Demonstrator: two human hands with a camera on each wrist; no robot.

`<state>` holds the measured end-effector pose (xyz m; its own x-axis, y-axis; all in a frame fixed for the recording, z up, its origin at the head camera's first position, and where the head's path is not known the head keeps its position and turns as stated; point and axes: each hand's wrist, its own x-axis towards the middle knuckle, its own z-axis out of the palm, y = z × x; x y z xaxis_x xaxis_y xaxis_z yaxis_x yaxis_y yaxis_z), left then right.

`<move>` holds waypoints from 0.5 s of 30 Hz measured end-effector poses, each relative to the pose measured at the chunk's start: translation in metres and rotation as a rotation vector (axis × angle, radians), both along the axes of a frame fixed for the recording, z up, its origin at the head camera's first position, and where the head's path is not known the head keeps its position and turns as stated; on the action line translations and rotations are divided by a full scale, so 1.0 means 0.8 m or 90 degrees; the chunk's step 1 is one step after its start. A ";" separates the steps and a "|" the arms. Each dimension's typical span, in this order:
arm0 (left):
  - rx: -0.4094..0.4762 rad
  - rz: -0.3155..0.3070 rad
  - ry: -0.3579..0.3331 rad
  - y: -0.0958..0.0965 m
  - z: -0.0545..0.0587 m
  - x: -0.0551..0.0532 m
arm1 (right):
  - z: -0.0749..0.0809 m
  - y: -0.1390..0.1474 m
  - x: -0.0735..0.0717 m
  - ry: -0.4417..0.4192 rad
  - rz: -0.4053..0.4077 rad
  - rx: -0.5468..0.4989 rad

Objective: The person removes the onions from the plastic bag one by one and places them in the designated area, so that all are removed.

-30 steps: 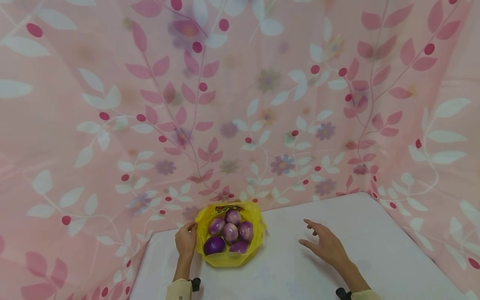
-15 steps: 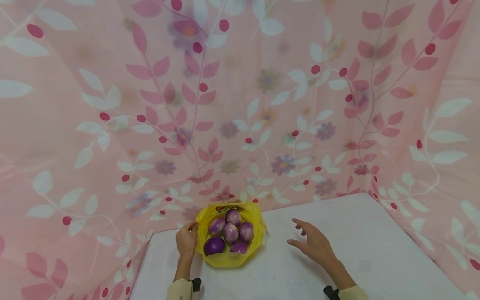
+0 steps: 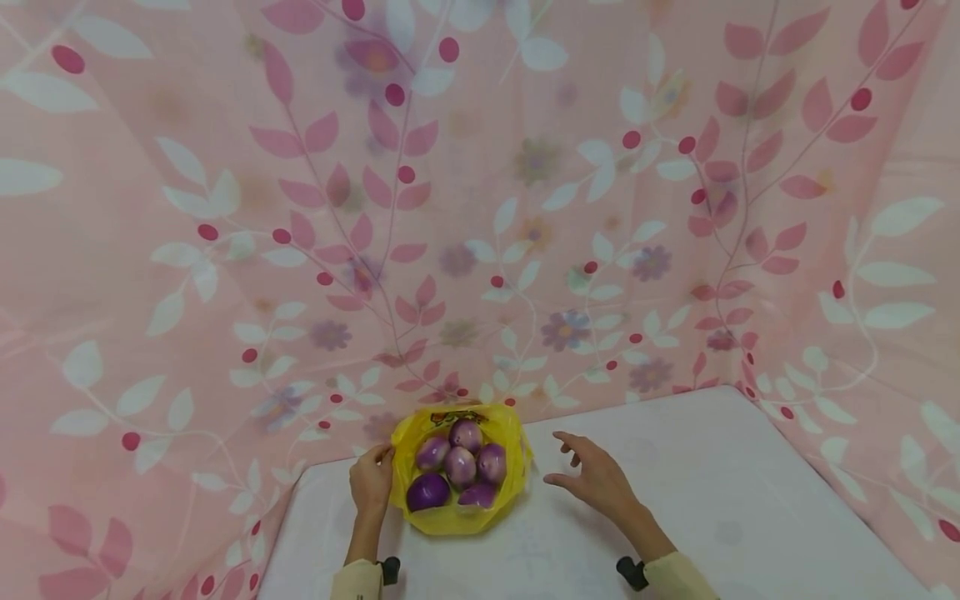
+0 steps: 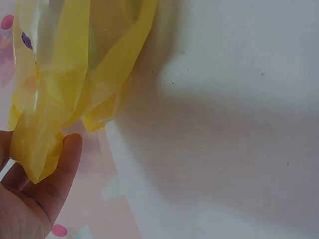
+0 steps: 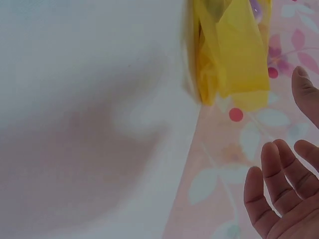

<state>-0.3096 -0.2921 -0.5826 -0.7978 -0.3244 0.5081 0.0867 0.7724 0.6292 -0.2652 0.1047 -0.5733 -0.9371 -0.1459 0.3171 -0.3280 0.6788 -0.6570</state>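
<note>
A yellow plastic bag [image 3: 453,523] sits with its mouth spread wide at the back left of the table. Inside it lie several shiny, round, onion-like purple vegetables [image 3: 461,467], one much darker than the others. At the bag's left side, my left hand [image 3: 371,482] pinches its edge; the left wrist view shows a gathered yellow corner [image 4: 42,154] between thumb and fingers. My right hand [image 3: 600,479] hovers a short way right of the bag, thumb and fingers apart and holding nothing. In the right wrist view its fingers [image 5: 271,172] are loosely bent, below the bag's side.
The table [image 3: 675,433] has a white cover, and its back edge runs just behind the bag. A pink cloth [image 3: 480,250] with printed leaves and flowers hangs behind and along the sides. White table surface extends to the right of my right hand.
My right hand has moved left across the table toward the bag, still holding nothing. My left hand and the bag have stayed in place.
</note>
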 end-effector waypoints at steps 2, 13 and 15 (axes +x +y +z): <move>0.004 0.001 0.000 0.000 0.000 0.000 | 0.002 -0.006 -0.002 0.004 0.020 -0.014; 0.008 0.002 -0.016 -0.001 -0.003 -0.002 | 0.009 -0.038 -0.010 0.023 0.067 -0.016; 0.011 0.004 -0.013 -0.001 -0.002 -0.002 | 0.010 -0.043 -0.012 0.020 0.077 -0.009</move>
